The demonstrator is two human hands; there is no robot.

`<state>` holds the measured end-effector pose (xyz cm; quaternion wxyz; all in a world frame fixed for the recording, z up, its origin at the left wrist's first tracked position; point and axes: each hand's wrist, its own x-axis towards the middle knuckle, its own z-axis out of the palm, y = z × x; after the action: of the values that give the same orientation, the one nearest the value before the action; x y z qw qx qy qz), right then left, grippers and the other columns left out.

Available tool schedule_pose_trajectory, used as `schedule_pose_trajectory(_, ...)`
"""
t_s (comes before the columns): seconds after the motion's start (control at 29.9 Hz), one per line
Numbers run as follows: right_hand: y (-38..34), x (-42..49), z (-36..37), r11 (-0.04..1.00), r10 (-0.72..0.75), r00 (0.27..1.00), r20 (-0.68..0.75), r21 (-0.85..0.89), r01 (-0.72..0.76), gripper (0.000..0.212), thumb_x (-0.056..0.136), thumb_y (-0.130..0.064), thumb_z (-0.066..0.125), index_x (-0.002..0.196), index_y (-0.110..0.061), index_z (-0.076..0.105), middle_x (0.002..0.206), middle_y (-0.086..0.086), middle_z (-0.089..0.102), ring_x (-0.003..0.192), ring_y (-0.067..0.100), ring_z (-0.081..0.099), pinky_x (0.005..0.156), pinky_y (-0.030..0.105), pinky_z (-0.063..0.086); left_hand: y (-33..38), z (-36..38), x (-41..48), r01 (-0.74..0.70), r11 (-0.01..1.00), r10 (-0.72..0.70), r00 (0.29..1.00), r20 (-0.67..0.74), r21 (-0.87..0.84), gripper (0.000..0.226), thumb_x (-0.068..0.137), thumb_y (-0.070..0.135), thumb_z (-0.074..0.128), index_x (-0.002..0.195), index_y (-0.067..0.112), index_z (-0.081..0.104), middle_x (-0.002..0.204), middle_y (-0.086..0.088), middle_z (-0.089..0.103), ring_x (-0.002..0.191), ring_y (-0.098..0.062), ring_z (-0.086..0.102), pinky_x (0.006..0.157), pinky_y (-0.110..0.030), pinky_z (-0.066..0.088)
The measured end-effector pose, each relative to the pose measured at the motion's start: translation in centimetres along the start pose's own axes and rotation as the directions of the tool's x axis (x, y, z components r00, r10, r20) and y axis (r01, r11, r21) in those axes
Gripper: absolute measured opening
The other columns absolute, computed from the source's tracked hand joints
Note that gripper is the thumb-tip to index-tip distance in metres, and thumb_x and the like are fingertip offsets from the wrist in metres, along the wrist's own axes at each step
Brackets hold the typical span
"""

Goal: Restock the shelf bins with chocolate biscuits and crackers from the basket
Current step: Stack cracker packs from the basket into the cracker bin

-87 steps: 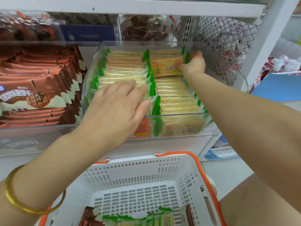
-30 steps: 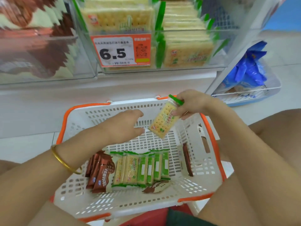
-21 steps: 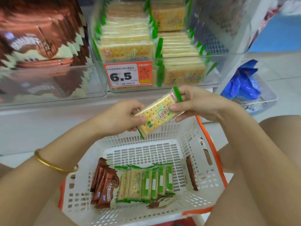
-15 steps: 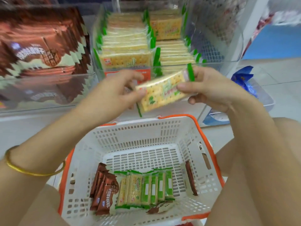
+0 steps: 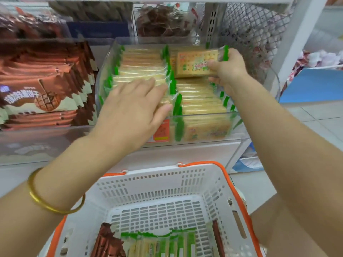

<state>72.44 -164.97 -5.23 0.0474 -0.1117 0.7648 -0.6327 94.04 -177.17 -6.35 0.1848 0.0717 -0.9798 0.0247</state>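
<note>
Up at the shelf [image 5: 185, 151]

Over the back of the clear bin [image 5: 204, 115], grips one cracker pack [image 5: 194, 62] in the right hand [image 5: 227, 70], fingers curled round its right end. Rests the left hand [image 5: 133, 108] flat on the front rows of crackers [image 5: 141, 71], fingers straight and close together. Down below, in the white basket [image 5: 148, 184]: spare crackers [image 5: 163, 243] beside brown chocolate biscuits [image 5: 107, 242].

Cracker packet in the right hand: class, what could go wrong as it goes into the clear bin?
1. The right hand grips the cracker packet by one end, so it might slip or tip.
2. The right row in the clear bin looks tightly packed; forcing the packet in could crack crackers.
3. The left hand lies flat on the left row; leaning there may crush it.
</note>
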Motion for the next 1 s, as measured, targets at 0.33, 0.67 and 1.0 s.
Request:
schedule_pose_trajectory(0.33, 0.6, 3.6, 2.5, 0.823, -0.021, 0.999, -0.039, -0.568, -0.005, 0.059, 0.08, -0.034, 0.074, 0.124, -0.008, 0.045, 0.125, 0.011, 0.054, 0.119, 0.031, 0.051, 0.099, 0.043, 0.044, -0.3, 0.5, 0.1, -0.015, 1.0, 0.016, 0.999, -0.041, 0.019, 0.06, 0.093, 0.05, 0.023, 0.134, 0.017, 0.051, 0.137, -0.011, 0.053, 0.127, -0.03, 0.048, 0.101, -0.044, 0.035)
schedule_pose_trajectory(0.67, 0.1, 2.6, 2.2, 0.81, -0.054, 0.997, -0.055, -0.586, 0.011, 0.083, 0.077, -0.025, 0.079, 0.138, -0.003, 0.027, 0.141, 0.018, 0.037, 0.13, 0.035, 0.039, 0.107, 0.044, 0.037, -0.2, 0.7, -0.1, -0.006, 0.997, -0.004, 0.99, -0.138, -0.072, 0.056, 0.093, 0.047, 0.028, 0.129, 0.014, 0.055, 0.134, -0.011, 0.055, 0.123, -0.03, 0.049, 0.101, -0.042, 0.034)
schedule_pose_trajectory(1.0, -0.5, -16.7, -1.5, 0.874, -0.087, 0.894, 0.44, -0.398, 0.281, 0.016, 0.084, -0.014, 0.069, 0.084, -0.014, 0.053, 0.069, 0.003, 0.06, 0.052, 0.016, 0.061, 0.049, 0.03, 0.049, 0.2, 2.1, -8.7, -0.347, 0.935, 0.353, 0.93, -0.099, 0.074, 0.028, 0.089, 0.019, 0.045, 0.103, 0.006, 0.066, 0.119, -0.013, 0.063, 0.1, -0.033, 0.06, 0.078, -0.042, 0.044)
